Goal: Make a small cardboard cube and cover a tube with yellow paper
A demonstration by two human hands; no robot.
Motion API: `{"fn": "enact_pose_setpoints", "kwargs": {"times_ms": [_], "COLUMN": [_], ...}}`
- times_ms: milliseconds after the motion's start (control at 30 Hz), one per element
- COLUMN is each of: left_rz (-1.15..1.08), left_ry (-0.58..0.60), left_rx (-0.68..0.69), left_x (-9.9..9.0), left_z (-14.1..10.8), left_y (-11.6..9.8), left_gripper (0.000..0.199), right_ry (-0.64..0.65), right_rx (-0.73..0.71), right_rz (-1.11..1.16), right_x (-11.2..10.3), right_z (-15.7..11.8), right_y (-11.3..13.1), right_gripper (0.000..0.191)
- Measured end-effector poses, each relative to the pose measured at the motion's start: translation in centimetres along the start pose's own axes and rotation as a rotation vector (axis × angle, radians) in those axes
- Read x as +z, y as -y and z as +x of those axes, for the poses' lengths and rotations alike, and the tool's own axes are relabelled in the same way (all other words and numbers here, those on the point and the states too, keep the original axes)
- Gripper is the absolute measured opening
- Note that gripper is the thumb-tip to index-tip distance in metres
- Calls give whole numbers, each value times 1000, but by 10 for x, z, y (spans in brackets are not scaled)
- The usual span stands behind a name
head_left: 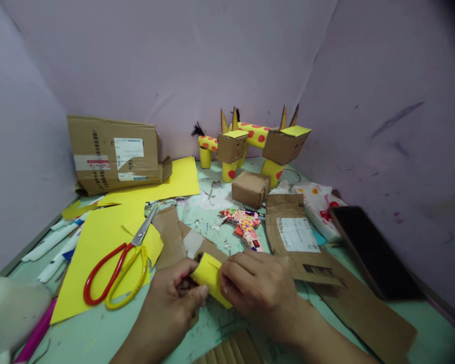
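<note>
A short tube wrapped in yellow paper (208, 273) is held tilted above the table, near the front middle. My left hand (174, 298) grips its left end, fingers at the open rim and thumb in front. The fingers of my right hand (260, 288) are closed on the tube's right side, over the edge of the yellow paper; the fingertips are partly hidden. Scissors with red and yellow handles (125, 273) lie on yellow paper (87, 253) to the left. Behind the hands is a flat cardboard piece (170, 235).
Two spotted cardboard animals (232, 146) (286, 144) stand at the back beside a small cardboard box (250, 189). A carton (114, 151) leans back left. Cardboard strips (364, 303) and a dark phone (375, 253) lie right. A flowery glue gun (244, 225) sits mid-table.
</note>
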State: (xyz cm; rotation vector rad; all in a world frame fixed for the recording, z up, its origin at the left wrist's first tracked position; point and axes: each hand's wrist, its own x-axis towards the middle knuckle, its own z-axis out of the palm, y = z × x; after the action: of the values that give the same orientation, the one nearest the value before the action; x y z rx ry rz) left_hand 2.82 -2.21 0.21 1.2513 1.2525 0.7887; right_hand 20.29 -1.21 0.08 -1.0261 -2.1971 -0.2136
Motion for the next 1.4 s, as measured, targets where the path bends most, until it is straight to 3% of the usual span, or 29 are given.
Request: {"fn": "enact_pose_setpoints", "kwargs": {"times_ms": [167,267,333,400,500,567,633,733,833,933,1033,1133,1267,1400], "left_rz": [56,4,-42,-87,-205,-263,-251,-156,-138,-178,-172,-181,-325,-304], "left_ry": [-61,-154,-211,-274,-329,-319,-301,-309,-365,-365,-322,-288,-275,-259], "left_rx": [107,127,126,135,148,155,159,152,148,161,161,139,107,103], "left_x": [-5,-12,-16,-17,-12,-7,-2,1,2,4,8,10,1,-12], "left_z": [3,4,3,1,-2,-3,-3,-3,-3,-3,-3,-4,-5,-1], "left_y": [0,-3,-6,-8,-10,-10,-10,-10,-11,-10,-8,-6,-5,-6], "left_gripper": [7,12,19,19,20,23,22,12,10,17,14,14,37,35], "right_ry": [85,-26,-172,-244,-133,-52,-32,-161,-307,-243,-146,-135,-179,-151], "right_rx": [-17,68,255,568,992,1092,1110,1151,1156,1120,1172,1229,1198,1123], "right_rz": [15,115,238,461,975,1242,1330,1177,1012,1128,1344,1472,1425,1363], "right_x": [-10,-13,-13,-10,-4,-1,1,2,4,4,2,0,0,5], "right_z": [3,4,5,7,11,12,12,12,11,11,13,15,15,9], "right_y": [0,3,4,4,4,6,8,11,12,14,19,20,17,17], "right_gripper": [14,9,7,8,37,49,57,65,49,41,60,78,78,75]}}
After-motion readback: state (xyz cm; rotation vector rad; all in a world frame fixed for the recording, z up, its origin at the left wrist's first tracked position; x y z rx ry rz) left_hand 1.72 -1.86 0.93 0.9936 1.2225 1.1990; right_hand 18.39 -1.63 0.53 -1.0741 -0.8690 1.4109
